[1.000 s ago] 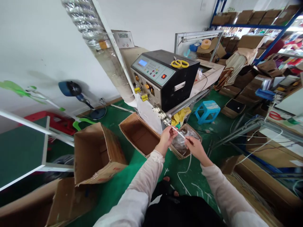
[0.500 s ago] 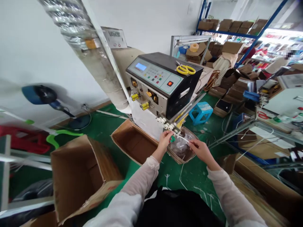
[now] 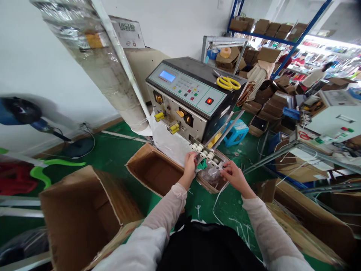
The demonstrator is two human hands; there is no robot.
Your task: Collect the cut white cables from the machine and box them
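Observation:
In front of a wire-processing machine (image 3: 183, 84) with a lit display, both my hands work at a row of white rollers (image 3: 209, 154). My left hand (image 3: 189, 165) is closed at the rollers' left end; what its fingers grip is hidden. Just right of it hangs a green piece of material (image 3: 202, 164). My right hand (image 3: 233, 175) pinches a white cable (image 3: 216, 205) near the rollers' right end. Below the hand this cable trails down to the floor. Under the rollers stands a carton (image 3: 207, 184) holding clear plastic.
Yellow-handled scissors (image 3: 228, 82) lie on the machine top. An open carton (image 3: 153, 169) stands left of my hands, with a larger carton (image 3: 84, 214) nearer me. A blue stool (image 3: 236, 131) is behind. A metal frame (image 3: 270, 156) reaches in from the right. Cable scraps (image 3: 242, 227) litter the floor.
The view has shifted closer to the machine. My left hand has moved to the rollers' left end. The white cable stretch seen between my hands no longer shows clearly.

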